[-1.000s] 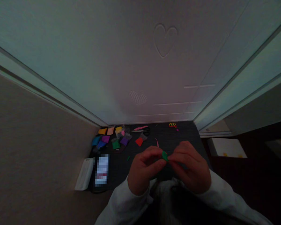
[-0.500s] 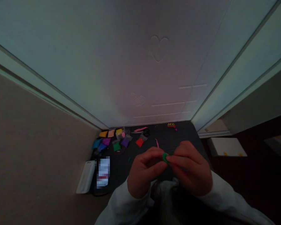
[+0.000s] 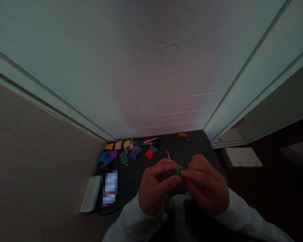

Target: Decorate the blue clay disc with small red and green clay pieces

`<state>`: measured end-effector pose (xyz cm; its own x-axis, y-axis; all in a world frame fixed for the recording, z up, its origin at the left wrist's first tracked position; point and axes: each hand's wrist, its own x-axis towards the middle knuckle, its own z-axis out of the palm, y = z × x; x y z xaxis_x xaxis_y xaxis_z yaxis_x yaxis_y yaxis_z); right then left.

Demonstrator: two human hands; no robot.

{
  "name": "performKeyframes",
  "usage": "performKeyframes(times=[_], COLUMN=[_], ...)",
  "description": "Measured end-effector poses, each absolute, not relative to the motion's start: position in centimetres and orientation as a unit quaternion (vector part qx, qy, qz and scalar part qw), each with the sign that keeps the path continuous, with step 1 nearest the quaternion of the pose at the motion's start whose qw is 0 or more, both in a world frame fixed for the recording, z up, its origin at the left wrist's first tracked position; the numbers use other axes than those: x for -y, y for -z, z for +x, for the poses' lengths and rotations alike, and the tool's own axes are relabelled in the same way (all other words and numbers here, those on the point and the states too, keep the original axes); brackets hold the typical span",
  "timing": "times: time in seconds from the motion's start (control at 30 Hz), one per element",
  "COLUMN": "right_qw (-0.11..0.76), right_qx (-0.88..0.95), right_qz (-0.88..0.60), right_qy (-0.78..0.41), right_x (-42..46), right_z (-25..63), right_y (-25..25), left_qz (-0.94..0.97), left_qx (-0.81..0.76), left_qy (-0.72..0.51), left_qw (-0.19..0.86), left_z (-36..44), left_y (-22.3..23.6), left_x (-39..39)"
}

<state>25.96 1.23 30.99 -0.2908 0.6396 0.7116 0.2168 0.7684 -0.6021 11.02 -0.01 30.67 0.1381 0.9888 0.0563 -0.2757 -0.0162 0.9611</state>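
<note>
Between my two hands, above the front of the dark table, is a small rounded piece of green modelling clay [image 3: 178, 171]. My left hand [image 3: 154, 190] pinches it from the left with thumb and forefinger. From the right, the fingertips of my right hand [image 3: 208, 188] press against the same piece and partly cover it. Just beyond the hands lies a slim pink tool [image 3: 168, 154] with a bent tip. A tiny green bit [image 3: 138, 172] rests on the table to the left, near an open bag of green clay [image 3: 124, 158].
Several colored clay bags fill the back left, with a red one [image 3: 149, 154] nearer the middle. Scissors [image 3: 156, 144] lie by the wall. A red piece with yellow dots [image 3: 182, 135] sits back right. A pixelated bright screen [image 3: 110, 188] and a white object [image 3: 90, 195] are left.
The camera view has shifted slightly, so the table items appear a little further left. Both hands keep hold of the green clay, which looks slightly turned.
</note>
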Motion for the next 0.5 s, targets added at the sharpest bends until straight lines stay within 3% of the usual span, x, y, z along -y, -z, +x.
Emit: performKeyframes(times=[0.5], right_qw=[0.531], right_qx=[0.751], right_qz=[-0.282], right_qy=[-0.273], right_x=[-0.81], right_z=[25.78], right_y=[-31.00], left_qz=[0.464], left_qx=[-0.366], left_qy=[-0.555], left_qw=[0.586], left_z=[11.07], left_y=[-30.74], left_x=[0.15])
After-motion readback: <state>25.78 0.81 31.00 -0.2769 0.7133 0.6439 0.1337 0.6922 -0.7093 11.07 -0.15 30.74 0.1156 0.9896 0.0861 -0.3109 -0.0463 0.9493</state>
